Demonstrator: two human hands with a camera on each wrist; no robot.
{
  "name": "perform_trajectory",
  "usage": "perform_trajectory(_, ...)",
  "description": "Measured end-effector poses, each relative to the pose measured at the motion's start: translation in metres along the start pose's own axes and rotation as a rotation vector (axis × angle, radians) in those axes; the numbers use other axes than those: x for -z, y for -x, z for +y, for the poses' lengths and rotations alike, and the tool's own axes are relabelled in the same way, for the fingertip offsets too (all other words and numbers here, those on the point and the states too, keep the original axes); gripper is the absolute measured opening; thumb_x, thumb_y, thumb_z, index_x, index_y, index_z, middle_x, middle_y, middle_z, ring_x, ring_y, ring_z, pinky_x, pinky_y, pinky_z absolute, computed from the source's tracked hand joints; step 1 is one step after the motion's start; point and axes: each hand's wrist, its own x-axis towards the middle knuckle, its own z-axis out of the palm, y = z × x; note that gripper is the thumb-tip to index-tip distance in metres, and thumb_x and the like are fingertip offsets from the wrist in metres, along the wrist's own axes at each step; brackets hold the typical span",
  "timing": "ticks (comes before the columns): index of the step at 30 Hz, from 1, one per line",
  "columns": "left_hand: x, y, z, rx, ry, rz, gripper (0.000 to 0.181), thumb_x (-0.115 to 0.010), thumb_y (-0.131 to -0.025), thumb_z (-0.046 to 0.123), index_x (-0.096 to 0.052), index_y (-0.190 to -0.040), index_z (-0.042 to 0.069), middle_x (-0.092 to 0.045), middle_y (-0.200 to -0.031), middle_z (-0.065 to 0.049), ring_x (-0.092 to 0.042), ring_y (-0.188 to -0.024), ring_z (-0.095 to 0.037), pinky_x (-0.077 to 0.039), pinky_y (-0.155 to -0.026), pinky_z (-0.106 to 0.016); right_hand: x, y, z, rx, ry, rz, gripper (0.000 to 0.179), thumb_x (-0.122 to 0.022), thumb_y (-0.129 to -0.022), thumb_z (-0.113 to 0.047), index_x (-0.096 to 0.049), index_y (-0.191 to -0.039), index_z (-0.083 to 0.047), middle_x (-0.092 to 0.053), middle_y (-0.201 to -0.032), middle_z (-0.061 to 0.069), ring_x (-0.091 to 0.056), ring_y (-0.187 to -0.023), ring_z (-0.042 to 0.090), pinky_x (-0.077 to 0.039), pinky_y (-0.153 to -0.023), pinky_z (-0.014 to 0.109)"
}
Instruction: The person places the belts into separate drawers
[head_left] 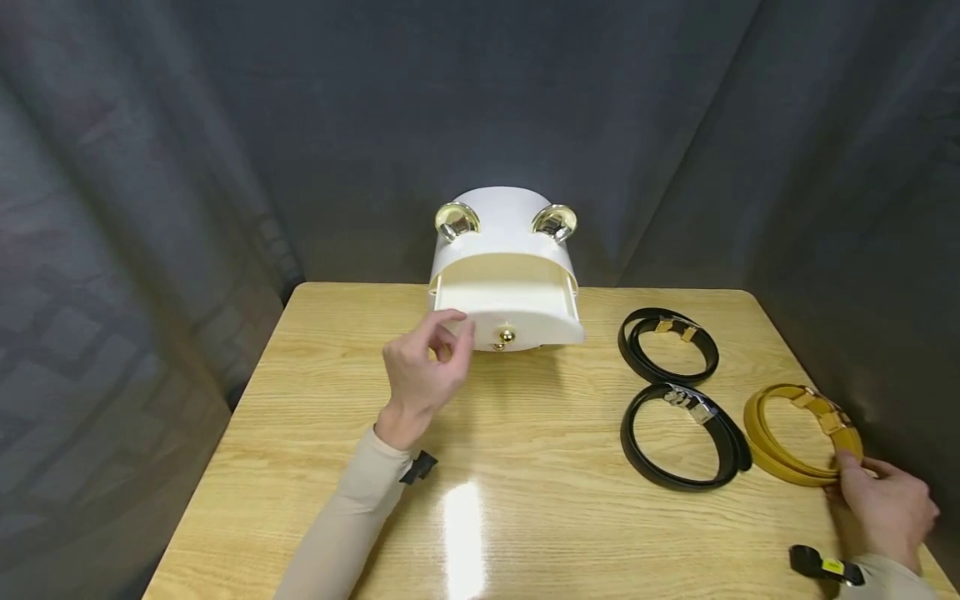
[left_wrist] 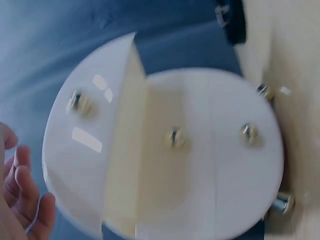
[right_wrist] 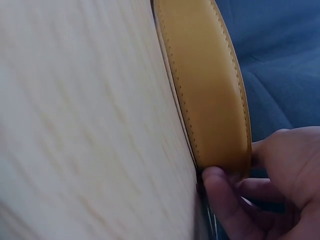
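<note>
A white rounded cabinet [head_left: 504, 218] stands at the back of the table with its top drawer [head_left: 543, 327] pulled out and no contents visible in it. My left hand [head_left: 429, 367] is beside the drawer's left front corner, fingers loosely bent. In the left wrist view its fingers [left_wrist: 27, 187] hold nothing, apart from the drawer front [left_wrist: 65, 145]. At the table's right edge, my right hand [head_left: 892, 504] pinches the near side of a coiled yellow belt [head_left: 783, 468]. The right wrist view shows fingers and thumb at the edge of the stitched yellow belt [right_wrist: 207, 85].
Two coiled black belts lie left of the yellow one: a farther one with a gold buckle [head_left: 636, 358] and a nearer one with a silver buckle [head_left: 652, 471]. Gold knobs [left_wrist: 175, 137] sit on the cabinet's front. Dark curtains [head_left: 495, 100] surround the wooden table [head_left: 555, 517].
</note>
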Motion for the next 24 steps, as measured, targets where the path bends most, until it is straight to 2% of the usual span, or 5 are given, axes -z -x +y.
perform_trajectory(7, 0.020, -0.010, -0.026, 0.327, 0.086, 0.128, 0.015, -0.073, -0.097, 0.014, -0.079, -0.101, 0.001, -0.077, -0.077, -0.015, -0.062, -0.057, -0.008, -0.049, -0.057, -0.011, -0.001, -0.002, 0.001, 0.023, -0.028, -0.002, 0.066, -0.038, -0.109, -0.039, -0.044, -0.150, 0.012, -0.039, -0.157, 0.039, -0.024, -0.153, 0.055, -0.013, -0.130, 0.064)
perform_trajectory(10, 0.023, -0.010, -0.034, 0.433, 0.096, 0.107, 0.018, -0.071, -0.098, 0.018, -0.080, -0.104, 0.003, -0.078, -0.083, -0.016, -0.064, -0.061, -0.006, -0.050, -0.059, -0.012, -0.001, -0.004, 0.000, 0.027, -0.054, -0.016, 0.065, -0.040, -0.110, -0.035, -0.041, -0.152, 0.014, -0.069, -0.103, 0.031, -0.046, -0.140, 0.051, -0.013, -0.131, 0.062)
perform_trajectory(12, 0.025, -0.010, -0.037, 0.510, 0.091, 0.044, 0.021, -0.071, -0.099, 0.022, -0.080, -0.111, 0.007, -0.079, -0.091, -0.014, -0.067, -0.067, -0.012, -0.050, -0.060, -0.015, -0.001, -0.005, -0.002, 0.020, -0.072, -0.024, 0.064, -0.040, -0.110, -0.032, -0.039, -0.153, 0.015, -0.061, -0.063, 0.009, -0.069, -0.104, 0.039, -0.015, -0.131, 0.061)
perform_trajectory(15, 0.029, -0.010, -0.040, 0.634, 0.070, -0.095, 0.029, -0.068, -0.101, 0.031, -0.077, -0.124, 0.015, -0.080, -0.108, -0.009, -0.073, -0.079, -0.024, -0.051, -0.063, -0.022, 0.000, -0.006, -0.003, 0.014, -0.078, -0.034, 0.063, -0.040, -0.110, -0.029, -0.038, -0.155, 0.014, -0.042, -0.044, -0.014, -0.063, -0.063, 0.024, -0.018, -0.131, 0.060)
perform_trajectory(24, 0.032, -0.011, -0.049, 0.814, 0.192, -0.344, 0.052, -0.063, -0.106, 0.043, -0.059, -0.152, 0.019, -0.078, -0.122, -0.019, -0.077, -0.087, -0.017, -0.056, -0.068, -0.022, 0.001, -0.002, -0.005, 0.019, -0.112, -0.058, 0.063, -0.039, -0.109, -0.029, -0.037, -0.155, 0.014, -0.039, -0.039, -0.022, -0.046, -0.036, 0.002, -0.024, -0.130, 0.057)
